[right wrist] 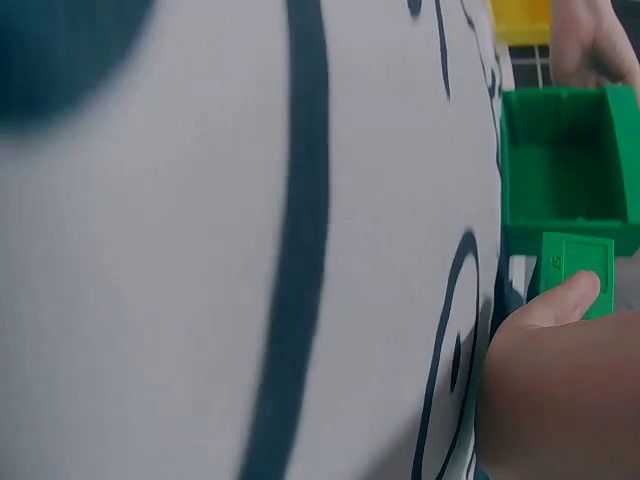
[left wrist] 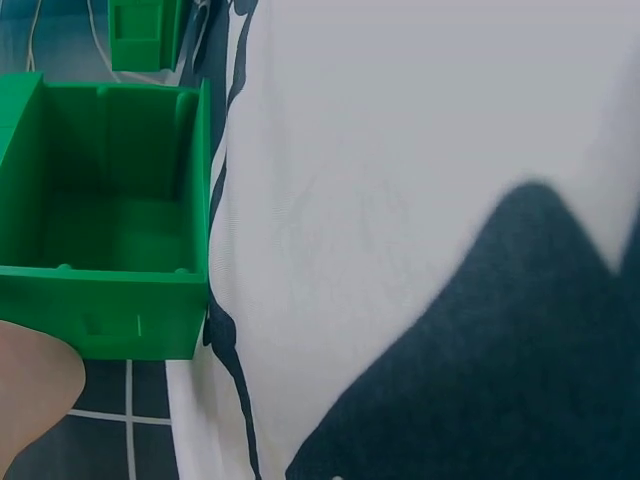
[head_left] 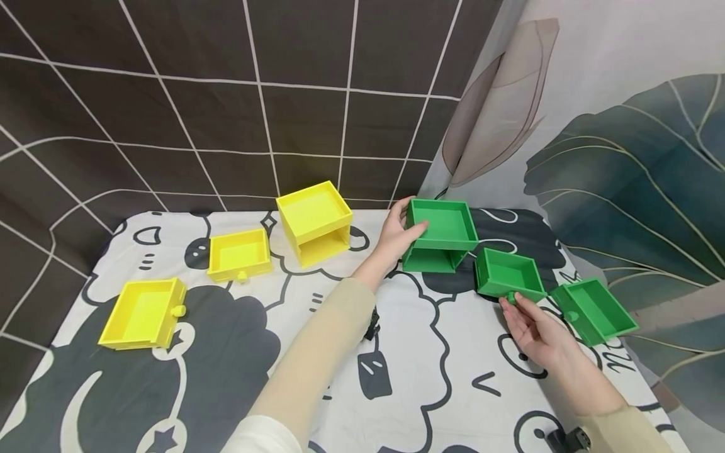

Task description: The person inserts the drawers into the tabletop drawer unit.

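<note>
My left hand grips the left side of a green drawer cabinet, its thumb over the top edge. The cabinet's open, hollow front shows in the left wrist view, where only part of the hand is visible. To the right, my right hand pinches the round knob of a small green drawer. In the right wrist view the thumb lies against that drawer's front, just before the cabinet. A second green drawer lies right of the right hand, its knob turned toward the hand.
A yellow drawer cabinet stands left of the green one, hollow in front. Two yellow drawers, one smaller and one nearer, lie farther left on the patterned cloth. Behind hangs a dark checked curtain; a leaf-print curtain hangs at right.
</note>
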The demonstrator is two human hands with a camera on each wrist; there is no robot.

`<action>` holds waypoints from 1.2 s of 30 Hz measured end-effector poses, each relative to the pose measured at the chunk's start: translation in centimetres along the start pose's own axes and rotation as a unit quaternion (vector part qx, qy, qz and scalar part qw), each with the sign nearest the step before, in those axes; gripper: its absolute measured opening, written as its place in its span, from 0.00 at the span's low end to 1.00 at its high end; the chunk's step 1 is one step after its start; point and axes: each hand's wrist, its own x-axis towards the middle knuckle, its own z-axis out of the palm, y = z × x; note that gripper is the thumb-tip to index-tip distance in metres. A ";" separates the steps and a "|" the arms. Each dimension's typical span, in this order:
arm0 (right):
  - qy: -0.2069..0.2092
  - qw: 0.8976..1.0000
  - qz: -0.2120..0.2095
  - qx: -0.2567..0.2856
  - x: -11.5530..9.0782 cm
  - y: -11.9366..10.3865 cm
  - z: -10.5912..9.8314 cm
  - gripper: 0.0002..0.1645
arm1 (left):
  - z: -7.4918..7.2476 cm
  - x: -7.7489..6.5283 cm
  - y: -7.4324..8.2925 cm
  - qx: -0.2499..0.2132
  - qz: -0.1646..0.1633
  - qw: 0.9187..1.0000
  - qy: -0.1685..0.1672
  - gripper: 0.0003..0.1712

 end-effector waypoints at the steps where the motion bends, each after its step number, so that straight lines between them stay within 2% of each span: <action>1: -0.004 1.000 -0.001 -0.005 -0.1 0.2 0.1 0.15 | 0.0 0.0 0.0 -0.003 -0.001 1.000 -0.002 0.41; 10: -0.007 0.998 0.001 -0.060 -0.7 2.3 1.0 0.17 | 0.1 0.1 0.2 -0.009 -0.007 1.000 -0.005 0.41; 22: -0.041 0.990 -0.011 -0.134 -0.8 4.6 3.0 0.19 | 0.1 0.2 0.0 -0.022 -0.012 1.000 -0.006 0.41; 29: -0.050 0.988 -0.008 -0.148 -0.5 5.5 4.0 0.19 | 0.0 0.0 -0.1 -0.015 -0.015 1.000 -0.012 0.41; 36: -0.055 0.984 -0.004 -0.168 -0.4 6.4 5.1 0.19 | -0.1 0.0 -0.1 -0.027 -0.013 0.999 -0.010 0.42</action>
